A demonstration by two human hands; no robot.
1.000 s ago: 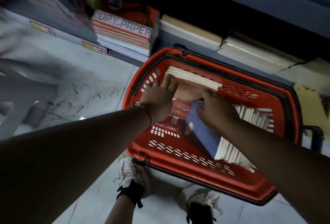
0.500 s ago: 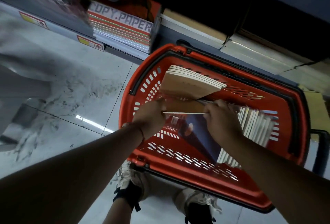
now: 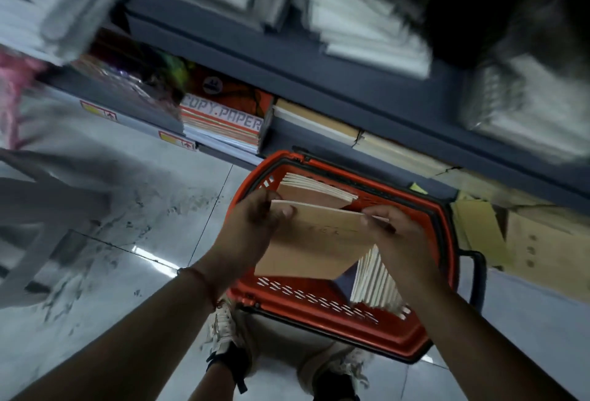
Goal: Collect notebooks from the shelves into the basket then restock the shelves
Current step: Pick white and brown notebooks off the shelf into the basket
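Observation:
A red plastic basket (image 3: 319, 301) stands on the floor in front of the shelves. Above it I hold a tan-covered notebook (image 3: 313, 244), cover facing me. My left hand (image 3: 255, 225) grips its left edge with the thumb over the cover, and my right hand (image 3: 392, 234) grips its right edge. A small stack of tan notebooks (image 3: 316, 189) leans at the basket's far end. More notebooks (image 3: 376, 282) stand on edge at the basket's right side, white pages showing.
Grey metal shelves (image 3: 351, 87) rise behind the basket, holding blurred white stacks above and a copy paper ream (image 3: 223, 122) below. Flat brown cardboard (image 3: 542, 250) lies right of the basket. My shoes (image 3: 223, 333) stand on the tiled floor (image 3: 127, 241) near the basket.
Both hands have lifted the notebook from edge-on in the basket to cover-up above it. The view has tilted upward, bringing the upper shelves in.

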